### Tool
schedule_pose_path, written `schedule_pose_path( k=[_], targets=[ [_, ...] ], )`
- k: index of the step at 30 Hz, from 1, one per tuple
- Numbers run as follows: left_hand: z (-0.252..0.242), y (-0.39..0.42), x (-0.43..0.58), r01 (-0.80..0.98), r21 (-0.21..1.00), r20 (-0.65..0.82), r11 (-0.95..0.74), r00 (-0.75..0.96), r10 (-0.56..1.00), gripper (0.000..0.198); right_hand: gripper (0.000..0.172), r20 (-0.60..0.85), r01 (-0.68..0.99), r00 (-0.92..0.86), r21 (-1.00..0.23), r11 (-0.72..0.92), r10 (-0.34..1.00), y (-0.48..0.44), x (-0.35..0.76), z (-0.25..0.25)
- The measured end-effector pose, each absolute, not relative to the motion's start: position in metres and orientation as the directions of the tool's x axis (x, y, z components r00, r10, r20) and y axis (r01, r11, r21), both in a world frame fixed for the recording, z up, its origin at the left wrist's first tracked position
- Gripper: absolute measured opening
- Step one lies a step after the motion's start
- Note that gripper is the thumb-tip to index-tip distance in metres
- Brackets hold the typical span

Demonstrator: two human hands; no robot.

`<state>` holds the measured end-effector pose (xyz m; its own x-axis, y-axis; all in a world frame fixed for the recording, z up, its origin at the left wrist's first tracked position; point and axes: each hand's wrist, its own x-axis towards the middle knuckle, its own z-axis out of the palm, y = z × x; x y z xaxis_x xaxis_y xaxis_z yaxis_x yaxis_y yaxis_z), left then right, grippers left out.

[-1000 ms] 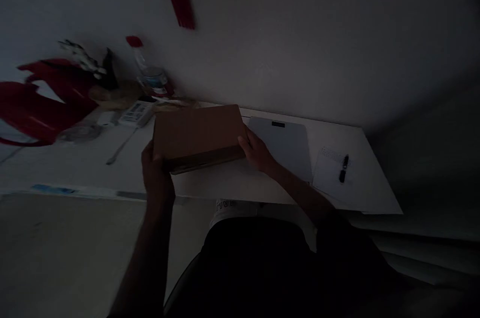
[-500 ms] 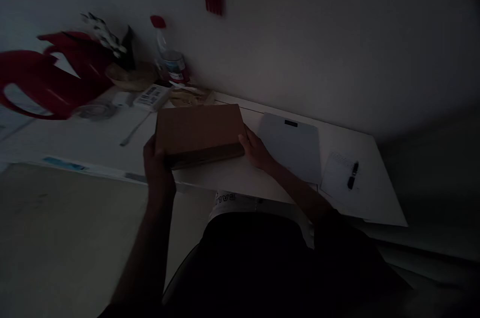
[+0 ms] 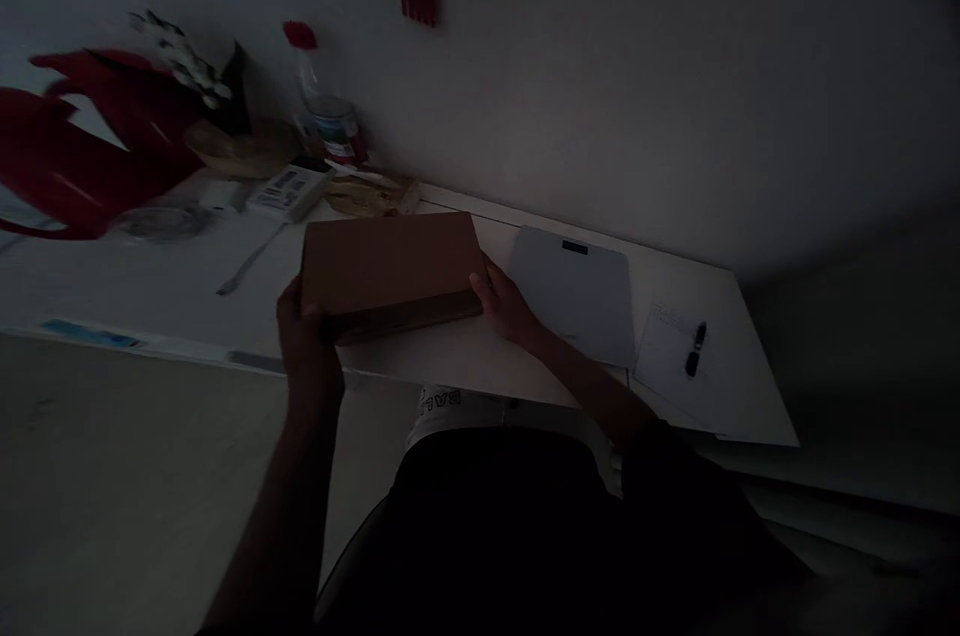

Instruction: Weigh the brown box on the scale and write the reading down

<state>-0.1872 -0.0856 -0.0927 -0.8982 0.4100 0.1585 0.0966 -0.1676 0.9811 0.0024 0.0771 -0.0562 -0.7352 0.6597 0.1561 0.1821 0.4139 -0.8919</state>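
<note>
A flat brown cardboard box (image 3: 390, 268) lies over the middle of a white table (image 3: 150, 301) in dim light. My left hand (image 3: 304, 336) grips its near left corner, fingers closed round the edge. At the near right corner, my right hand (image 3: 504, 304) is wrapped on the box in the same way. Whether the box rests on the table or is held just above it I cannot tell.
A grey flat scale (image 3: 576, 296) sits right of the box, then a notepad (image 3: 671, 351) with a black pen (image 3: 694, 351). At back left stand a red-capped bottle (image 3: 319, 101), a red bag (image 3: 82, 156), a small packet (image 3: 289, 188) and a spoon (image 3: 247, 261).
Both hands have kept hold of the box. The view has swung about, and the box looks barely moved relative to the scale.
</note>
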Motion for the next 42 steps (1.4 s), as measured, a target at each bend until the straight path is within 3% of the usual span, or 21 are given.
schedule_pose_path(
  k=[6, 8, 10, 12, 14, 16, 18, 22, 24, 28, 33, 38, 42],
  targets=[
    [-0.091, -0.086, -0.185, 0.148, 0.981, 0.186, -0.126, -0.905, 0.382, 0.067, 0.082, 0.190, 0.140, -0.760, -0.886, 0.442, 0.621, 0.077, 0.002, -0.052],
    [-0.092, -0.086, -0.188, 0.110, 0.983, 0.160, -0.149, -0.909, 0.384, 0.070, 0.087, 0.169, 0.146, -0.787, -0.883, 0.445, 0.594, 0.079, 0.004, -0.049],
    [-0.091, -0.088, -0.190, 0.211, 0.968, 0.247, -0.137, -0.899, 0.362, 0.072, 0.095, 0.108, 0.213, -0.789, -0.876, 0.433, 0.605, 0.081, 0.007, -0.046],
    [-0.086, -0.089, -0.187, 0.484, 0.870, 0.489, -0.097, -0.819, 0.300, 0.071, 0.099, 0.037, 0.305, -0.771, -0.855, 0.420, 0.636, 0.083, 0.014, -0.040],
    [-0.076, -0.088, -0.179, 0.753, 0.653, 0.745, -0.080, -0.621, 0.244, 0.066, 0.094, 0.010, 0.361, -0.759, -0.825, 0.434, 0.651, 0.084, 0.024, -0.030],
    [-0.064, -0.083, -0.163, 0.875, 0.471, 0.870, -0.112, -0.440, 0.224, 0.057, 0.086, 0.024, 0.386, -0.755, -0.791, 0.474, 0.655, 0.084, 0.038, -0.018],
    [-0.052, -0.075, -0.142, 0.893, 0.419, 0.896, -0.167, -0.376, 0.237, 0.043, 0.075, 0.065, 0.397, -0.752, -0.751, 0.528, 0.656, 0.083, 0.053, -0.006],
    [-0.030, -0.057, -0.094, 0.877, 0.407, 0.847, -0.255, -0.259, 0.464, 0.030, 0.048, 0.071, 0.422, -0.745, -0.720, 0.551, 0.664, 0.085, 0.092, 0.010],
    [-0.020, -0.047, -0.070, 0.858, 0.351, 0.807, -0.375, -0.074, 0.586, 0.031, 0.043, 0.041, 0.465, -0.733, -0.699, 0.544, 0.679, 0.089, 0.115, 0.012],
    [-0.014, -0.020, -0.024, 0.714, 0.298, 0.721, -0.634, 0.267, 0.640, 0.035, 0.038, -0.030, 0.570, -0.683, -0.647, 0.507, 0.730, 0.100, 0.171, 0.009],
    [-0.032, 0.014, 0.035, 0.512, 0.239, 0.634, -0.825, 0.561, 0.533, 0.033, 0.033, -0.085, 0.746, -0.521, -0.530, 0.404, 0.849, 0.117, 0.250, 0.002],
    [-0.052, 0.038, 0.091, 0.417, 0.114, 0.549, -0.902, 0.730, 0.407, 0.029, 0.024, -0.086, 0.921, -0.308, -0.276, 0.275, 0.947, 0.140, 0.327, -0.007],
    [-0.061, 0.054, 0.133, 0.356, 0.001, 0.327, -0.934, 0.883, 0.337, 0.024, 0.030, -0.124, 0.968, -0.215, -0.162, 0.194, 0.969, 0.159, 0.370, -0.016]
  ],
)
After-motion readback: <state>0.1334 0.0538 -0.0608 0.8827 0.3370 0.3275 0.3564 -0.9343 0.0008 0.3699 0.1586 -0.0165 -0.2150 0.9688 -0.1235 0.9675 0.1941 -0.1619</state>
